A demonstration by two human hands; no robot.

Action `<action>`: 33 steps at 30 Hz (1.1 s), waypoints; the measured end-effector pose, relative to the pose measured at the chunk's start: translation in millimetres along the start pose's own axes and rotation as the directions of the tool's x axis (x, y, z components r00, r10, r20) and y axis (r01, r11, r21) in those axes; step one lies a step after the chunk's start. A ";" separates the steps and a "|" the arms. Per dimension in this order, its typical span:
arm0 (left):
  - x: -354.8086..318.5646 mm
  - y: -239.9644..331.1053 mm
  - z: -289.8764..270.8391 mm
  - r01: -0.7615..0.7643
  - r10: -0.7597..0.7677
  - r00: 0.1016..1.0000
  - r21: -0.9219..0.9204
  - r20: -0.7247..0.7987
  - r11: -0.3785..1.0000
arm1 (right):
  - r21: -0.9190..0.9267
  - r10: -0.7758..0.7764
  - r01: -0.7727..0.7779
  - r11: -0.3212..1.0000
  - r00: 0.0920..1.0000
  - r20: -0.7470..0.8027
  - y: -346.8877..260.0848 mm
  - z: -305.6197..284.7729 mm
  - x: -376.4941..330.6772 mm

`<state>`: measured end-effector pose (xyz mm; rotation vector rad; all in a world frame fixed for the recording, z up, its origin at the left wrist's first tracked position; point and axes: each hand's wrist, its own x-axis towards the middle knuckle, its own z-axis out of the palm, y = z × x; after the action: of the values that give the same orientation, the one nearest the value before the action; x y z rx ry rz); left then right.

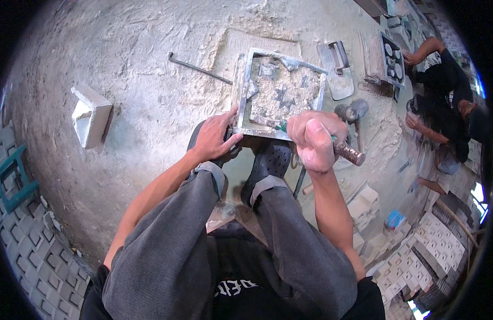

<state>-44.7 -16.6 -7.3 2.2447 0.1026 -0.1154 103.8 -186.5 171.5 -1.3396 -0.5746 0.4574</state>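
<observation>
A square metal mould frame [284, 57] lies on the ground in front of me, filled with loose pale powder [268, 98] from which grey metal shapes, one star-like, show. My left hand [214, 137] rests at the frame's near left corner, thumb and fingers apart. Closed in a fist, my right hand [317, 137] grips a tool with a ridged rod handle [349, 152] over the near right corner. A bit of green shows on its other side, towards the powder; the tool's working end is not clear.
A bent metal rod [198, 68] lies left of the frame, and a chipped white block [100, 117] farther left. Right of it are a handled float trowel [341, 80] and a mallet [353, 111]. Another person [444, 101] works beside a second mould [391, 61]. Cast tiles [441, 242] lie lower right.
</observation>
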 end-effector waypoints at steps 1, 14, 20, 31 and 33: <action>1.3 2.5 0.3 -0.001 0.001 1.000 0.002 0.003 1.000 | -0.044 -0.018 0.018 0.999 1.000 0.013 7.0 -2.7 -2.4; 2.0 4.4 1.1 0.011 -0.011 1.000 -0.011 0.029 1.000 | -0.006 -0.073 0.073 0.997 0.995 -0.063 36.3 -1.7 -2.1; 2.7 2.5 4.0 0.014 -0.014 0.999 -0.007 0.036 1.000 | -0.129 -0.051 0.047 0.991 0.998 -0.023 64.1 1.4 -0.9; 3.1 4.7 3.1 0.016 -0.015 0.999 -0.018 0.047 1.000 | 0.182 0.241 -0.162 0.970 0.754 -0.611 74.4 -5.1 -2.2; 2.7 2.5 4.1 0.021 -0.021 0.999 -0.010 0.043 1.000 | 0.245 0.259 -0.136 0.960 0.761 -0.595 71.8 -12.3 2.0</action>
<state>-41.9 -21.3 -8.3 2.2295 0.1032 -0.1741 114.3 -181.9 99.6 -1.2772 0.1686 0.2028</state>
